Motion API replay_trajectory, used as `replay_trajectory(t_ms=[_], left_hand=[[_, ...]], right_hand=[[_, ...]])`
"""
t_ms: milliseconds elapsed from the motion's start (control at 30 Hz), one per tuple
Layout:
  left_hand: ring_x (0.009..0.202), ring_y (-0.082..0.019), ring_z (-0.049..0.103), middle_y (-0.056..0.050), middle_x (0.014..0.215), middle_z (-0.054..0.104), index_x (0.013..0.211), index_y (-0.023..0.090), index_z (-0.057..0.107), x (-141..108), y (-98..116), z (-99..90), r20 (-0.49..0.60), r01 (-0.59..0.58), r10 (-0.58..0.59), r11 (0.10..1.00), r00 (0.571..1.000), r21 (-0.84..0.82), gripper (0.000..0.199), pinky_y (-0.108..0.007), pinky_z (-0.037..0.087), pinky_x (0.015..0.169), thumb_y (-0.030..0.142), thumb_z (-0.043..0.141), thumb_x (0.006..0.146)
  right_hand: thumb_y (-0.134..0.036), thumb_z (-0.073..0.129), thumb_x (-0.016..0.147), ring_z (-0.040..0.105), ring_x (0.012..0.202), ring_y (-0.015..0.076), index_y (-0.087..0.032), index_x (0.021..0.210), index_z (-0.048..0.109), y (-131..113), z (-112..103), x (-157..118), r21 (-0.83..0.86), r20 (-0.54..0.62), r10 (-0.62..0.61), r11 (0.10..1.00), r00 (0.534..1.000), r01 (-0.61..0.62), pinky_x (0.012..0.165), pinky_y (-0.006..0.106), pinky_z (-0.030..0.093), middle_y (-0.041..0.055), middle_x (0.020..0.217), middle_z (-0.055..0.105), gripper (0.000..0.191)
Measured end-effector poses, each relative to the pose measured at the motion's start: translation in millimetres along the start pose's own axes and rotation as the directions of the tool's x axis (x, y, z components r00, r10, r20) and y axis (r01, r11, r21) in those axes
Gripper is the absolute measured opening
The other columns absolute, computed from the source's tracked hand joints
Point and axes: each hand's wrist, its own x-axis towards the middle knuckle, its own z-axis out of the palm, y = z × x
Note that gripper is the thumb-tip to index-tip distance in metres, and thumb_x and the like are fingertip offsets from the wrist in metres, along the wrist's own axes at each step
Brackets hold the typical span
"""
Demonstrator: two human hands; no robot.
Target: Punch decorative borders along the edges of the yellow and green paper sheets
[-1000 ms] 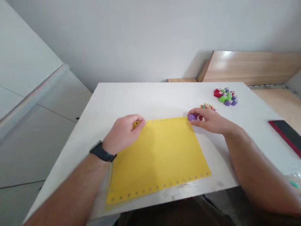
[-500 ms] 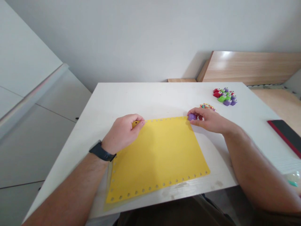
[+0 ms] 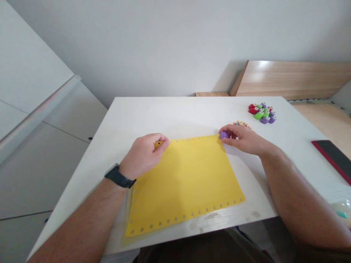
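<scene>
White table [image 3: 170,113] is standing before a grey wall [image 3: 164,44]. Left hand [image 3: 144,153]: thumb and forefinger are pinching the top edge of the yellow sheet [image 3: 189,179], near its left corner. Right hand [image 3: 242,139]: fingers are curling around a purple punch [image 3: 223,135], gripping it at the sheet's top right corner. Can't tell whether the corner is sitting inside the slot; fingers are covering that side. Sheet is lying flat on the table, between the forearms, with star holes [image 3: 176,218] running along its top, left and bottom edges. Pale yellow margin is showing past the left and bottom edges; can't tell if that's a second layer or a reflection. Dark watch [image 3: 119,177] is circling the left wrist. Colored confetti [image 3: 241,124] is lying in a pile just behind the right hand. Farther back, more punches [image 3: 263,112] in red, green and purple are sitting bunched together. Dark slab with a red edge [image 3: 333,159] is resting at far right. Wooden headboard [image 3: 296,78] is standing beyond the table, white cabinet [image 3: 30,157] is filling the left side.
</scene>
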Motion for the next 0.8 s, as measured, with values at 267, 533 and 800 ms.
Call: replay_trajectory(t_ms=[267,533,800], left_hand=[[0.076,-0.017,0.064,0.001,0.095,0.076,0.096,0.023,0.071,-0.5,3.9,-2.3,0.001,0.01,-0.01,1.0,1.0,-0.005,0.028,-0.029,0.044,0.07,0.044,0.052,0.095],[0.073,-0.017,0.061,0.001,0.092,0.075,0.095,0.024,0.07,-1.4,3.8,-4.3,-0.012,0.018,-0.018,1.0,1.0,-0.021,0.031,-0.029,0.043,0.069,0.048,0.049,0.096],[0.067,-0.018,0.059,0.0,0.087,0.075,0.097,0.024,0.07,-2.1,4.4,-5.8,-0.006,0.081,-0.082,0.996,0.997,-0.031,0.037,-0.03,0.043,0.063,0.053,0.047,0.095]], right_hand=[[-0.036,0.064,0.088,0.063,0.086,0.0214,-0.023,0.113,0.067,7.5,2.3,1.7,0.114,-0.008,0.021,0.993,1.0,-0.02,0.079,0.036,0.05,0.0036,0.097,0.071,0.029],[-0.046,0.068,0.087,0.061,0.088,0.0197,-0.022,0.108,0.067,5.3,6.4,3.3,0.381,-0.025,0.088,0.922,0.996,-0.072,0.077,0.033,0.048,0.0045,0.098,0.07,0.032],[-0.051,0.067,0.088,0.054,0.075,0.0147,-0.019,0.105,0.065,-7.6,10.4,4.4,0.569,-0.05,0.148,0.817,0.988,-0.094,0.063,0.029,0.04,0.0036,0.089,0.064,0.037]])
